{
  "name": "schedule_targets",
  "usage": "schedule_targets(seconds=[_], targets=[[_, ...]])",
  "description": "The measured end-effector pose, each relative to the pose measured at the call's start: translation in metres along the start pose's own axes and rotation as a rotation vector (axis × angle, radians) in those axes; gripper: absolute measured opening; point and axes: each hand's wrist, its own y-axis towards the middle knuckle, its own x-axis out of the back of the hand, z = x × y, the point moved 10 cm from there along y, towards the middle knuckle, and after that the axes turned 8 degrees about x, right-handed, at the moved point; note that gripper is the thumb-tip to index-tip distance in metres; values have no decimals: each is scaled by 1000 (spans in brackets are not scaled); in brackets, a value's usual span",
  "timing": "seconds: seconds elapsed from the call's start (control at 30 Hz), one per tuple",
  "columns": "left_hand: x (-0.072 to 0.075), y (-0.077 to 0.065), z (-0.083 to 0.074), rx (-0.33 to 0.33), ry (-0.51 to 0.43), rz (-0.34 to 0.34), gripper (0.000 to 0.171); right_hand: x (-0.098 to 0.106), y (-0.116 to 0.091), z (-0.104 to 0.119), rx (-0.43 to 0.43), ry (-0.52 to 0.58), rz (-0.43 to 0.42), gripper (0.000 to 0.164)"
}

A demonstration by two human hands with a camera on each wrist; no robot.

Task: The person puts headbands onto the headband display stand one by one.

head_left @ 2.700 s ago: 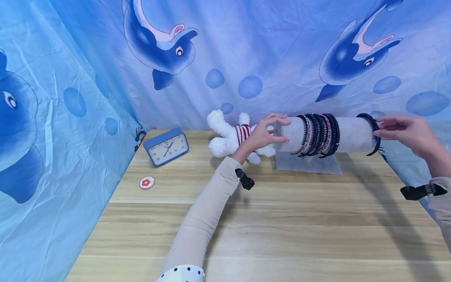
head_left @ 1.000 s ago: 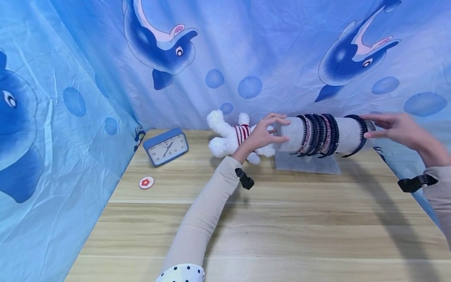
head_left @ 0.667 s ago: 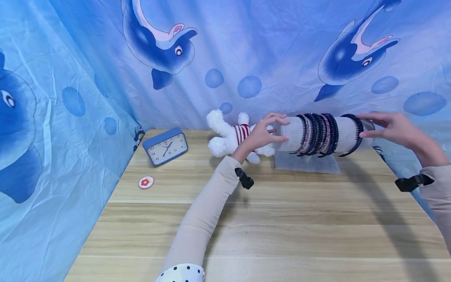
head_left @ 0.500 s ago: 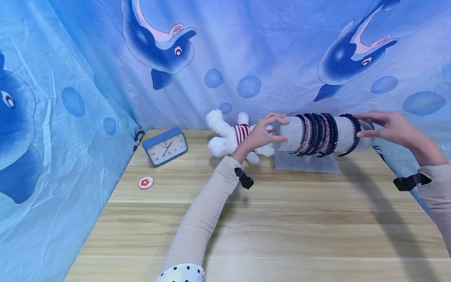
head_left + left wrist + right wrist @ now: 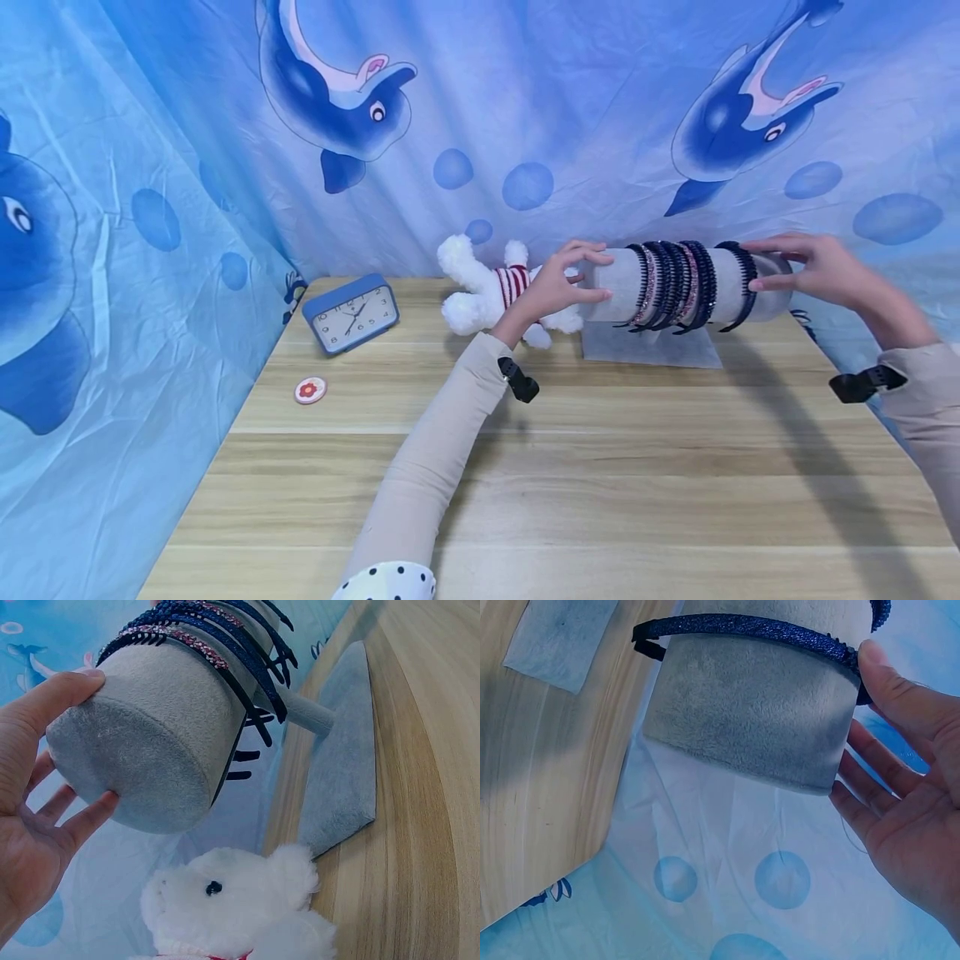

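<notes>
A grey plush headband stand point(image 5: 621, 283) lies level on its post at the back right, its roll bearing several dark and glittery headbands point(image 5: 678, 287). My left hand point(image 5: 553, 287) holds the left end of the roll, thumb on top and fingers on the end face point(image 5: 127, 769). Near the opposite end, my right hand point(image 5: 825, 271) pinches a dark blue glittery headband point(image 5: 750, 628) that sits over the roll, apart from the others. In the right wrist view the thumb is on the headband's edge, and the other fingers reach behind the roll.
A white plush toy point(image 5: 514, 285) in a red-striped shirt lies behind my left wrist. To the left stand a blue clock point(image 5: 352, 317) and a round flower-printed disc point(image 5: 310, 390) on the wooden table point(image 5: 570, 492). A dolphin-print curtain point(image 5: 480, 100) hangs behind.
My right hand has moved the dark headband leftward, from the roll's right end onto the roll and toward the other headbands. My left hand has kept its place on the left end.
</notes>
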Motion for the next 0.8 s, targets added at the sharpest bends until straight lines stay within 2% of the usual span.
schedule_targets(seconds=[0.2, 0.53, 0.8], targets=[[0, -1, -1, 1, -7, 1, 46, 2, 0, 3, 31, -47, -35, 61], [1, 0, -1, -3, 2, -3, 45, -3, 5, 5, 40, 36, -15, 65], [0, -1, -1, 5, 11, -3, 46, -7, 6, 14, 41, 27, -13, 66]])
